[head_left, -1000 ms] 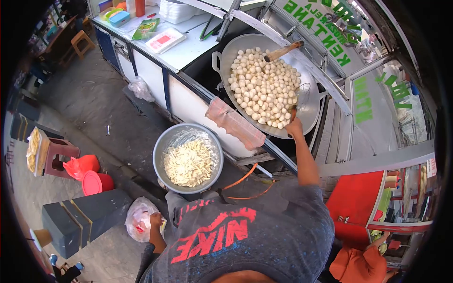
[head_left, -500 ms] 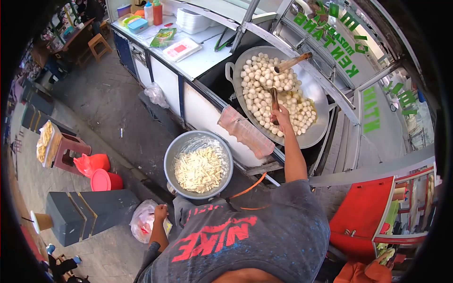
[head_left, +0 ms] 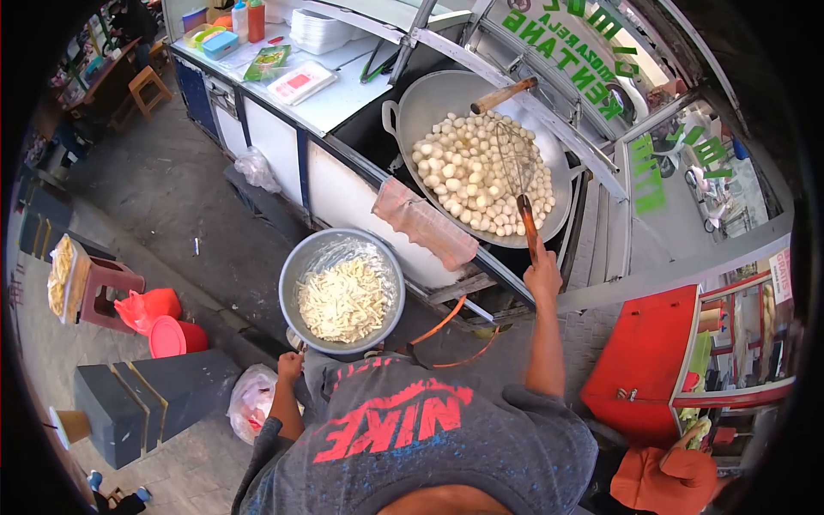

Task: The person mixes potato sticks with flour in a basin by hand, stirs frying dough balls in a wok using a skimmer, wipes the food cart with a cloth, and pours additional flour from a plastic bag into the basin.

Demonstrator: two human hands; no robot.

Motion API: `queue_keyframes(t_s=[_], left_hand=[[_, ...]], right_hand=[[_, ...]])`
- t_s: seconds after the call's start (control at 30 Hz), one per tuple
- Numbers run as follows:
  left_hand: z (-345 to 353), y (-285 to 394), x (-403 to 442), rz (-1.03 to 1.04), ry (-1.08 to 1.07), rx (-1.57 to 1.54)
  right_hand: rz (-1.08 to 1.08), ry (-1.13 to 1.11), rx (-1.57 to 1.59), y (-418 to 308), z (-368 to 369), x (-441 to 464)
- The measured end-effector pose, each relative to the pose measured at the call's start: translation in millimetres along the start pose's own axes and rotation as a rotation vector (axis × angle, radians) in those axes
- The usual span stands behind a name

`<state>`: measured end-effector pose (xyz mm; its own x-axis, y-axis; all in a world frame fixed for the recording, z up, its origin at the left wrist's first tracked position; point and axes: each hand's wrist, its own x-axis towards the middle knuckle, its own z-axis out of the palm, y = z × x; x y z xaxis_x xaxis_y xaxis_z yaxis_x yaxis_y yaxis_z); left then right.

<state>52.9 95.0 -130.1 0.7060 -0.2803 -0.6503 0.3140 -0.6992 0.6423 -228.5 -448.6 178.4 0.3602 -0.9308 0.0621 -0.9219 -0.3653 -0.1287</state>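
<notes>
My right hand is closed around the wooden handle of a wire skimmer. Its mesh head lies over many pale round balls in oil, inside a large metal wok. A second wooden handle crosses the wok's far rim; what it belongs to is hidden. My left hand is closed beside my body, its contents hidden, close to a tied plastic bag. Just beyond that hand stands a grey basin lined with clear plastic, holding pale cut strips.
Left of the wok, the cart counter carries white foam boxes, sauce bottles and a green packet. A pink cloth hangs on the cart's edge. A red bucket and a grey block are to my left.
My right hand has drawn back toward me and slightly right, bringing the skimmer from the wok's middle to its right side. Its mesh now shows over the balls. The view has shifted slightly.
</notes>
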Motion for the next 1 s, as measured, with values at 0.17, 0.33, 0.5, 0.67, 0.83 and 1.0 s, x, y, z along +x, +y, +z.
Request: queue_keyframes(t_s=[0.17,0.33,0.5,0.67,0.83,1.0], left_hand=[[2,-34,9,-0.004,-0.072,-0.039],[-14,-73,-15,-0.185,0.027,-0.215],[-20,-91,-40,-0.288,0.024,-0.144],[-19,-87,-50,-0.244,-0.007,-0.136],[-22,-61,-44,-0.163,0.039,-0.146],[-25,-38,-24,-0.104,0.024,-0.151]], right_hand=[[0.124,-0.036,-0.198,51,-29,55],[0.132,-0.182,-0.098,47,1,103],[0.189,-0.127,0.350,-17,112,167],[0.446,-0.405,1.452,-124,171,219],[0.233,-0.477,1.637,-154,144,218],[-0.019,-0.416,1.399,-122,101,156]])
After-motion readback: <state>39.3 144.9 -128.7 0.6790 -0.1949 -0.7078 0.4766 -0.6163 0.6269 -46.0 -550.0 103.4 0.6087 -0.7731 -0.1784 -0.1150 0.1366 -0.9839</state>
